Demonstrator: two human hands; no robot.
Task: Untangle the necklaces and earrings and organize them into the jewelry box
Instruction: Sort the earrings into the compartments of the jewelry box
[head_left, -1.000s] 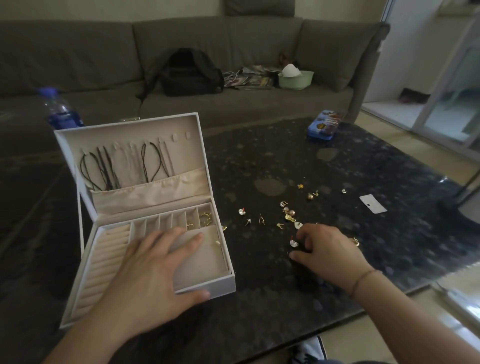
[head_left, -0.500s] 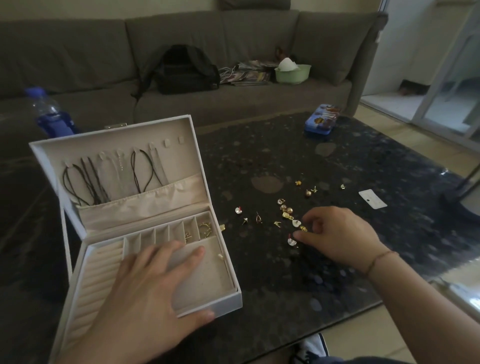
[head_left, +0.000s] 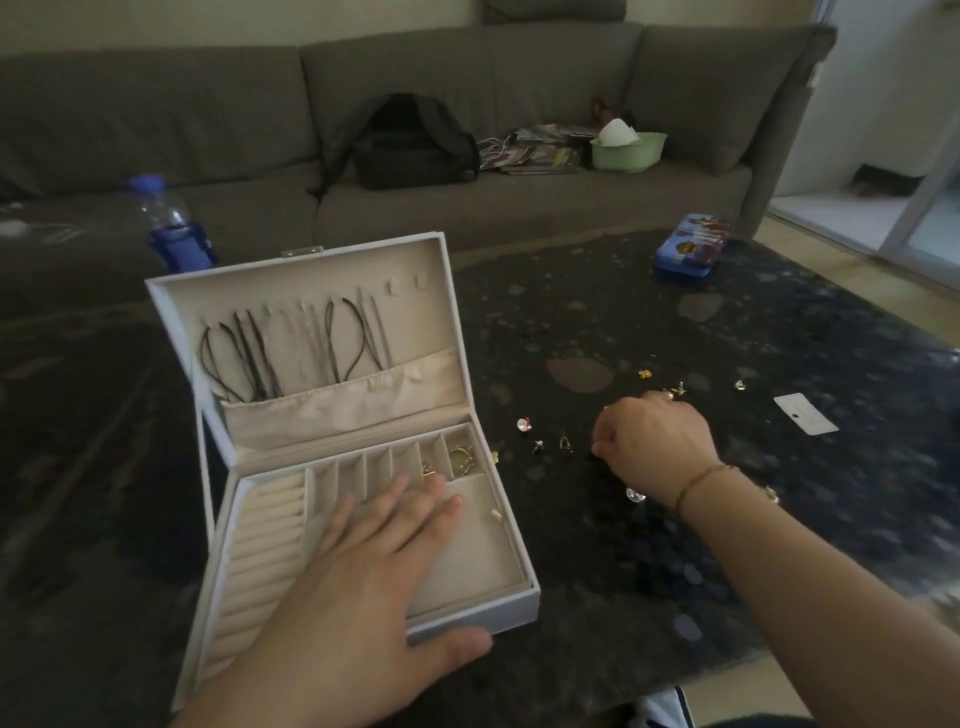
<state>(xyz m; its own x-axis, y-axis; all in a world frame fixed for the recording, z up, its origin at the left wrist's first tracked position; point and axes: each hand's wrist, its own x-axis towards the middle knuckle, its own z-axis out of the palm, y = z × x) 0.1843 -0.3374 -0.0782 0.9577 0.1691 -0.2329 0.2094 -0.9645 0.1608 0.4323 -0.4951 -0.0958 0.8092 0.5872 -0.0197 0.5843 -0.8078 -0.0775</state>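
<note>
Jewelry box (head_left: 519, 597) – matt cloth lining; table (head_left: 675, 571) – glossy speckled stone.

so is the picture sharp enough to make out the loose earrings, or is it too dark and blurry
Head view: dim indoor light, brighter at the doorway on the right; the right hand is slightly motion-blurred; the earrings on the dark table show only as small glinting specks; wide-angle bending curves the sofa.
</note>
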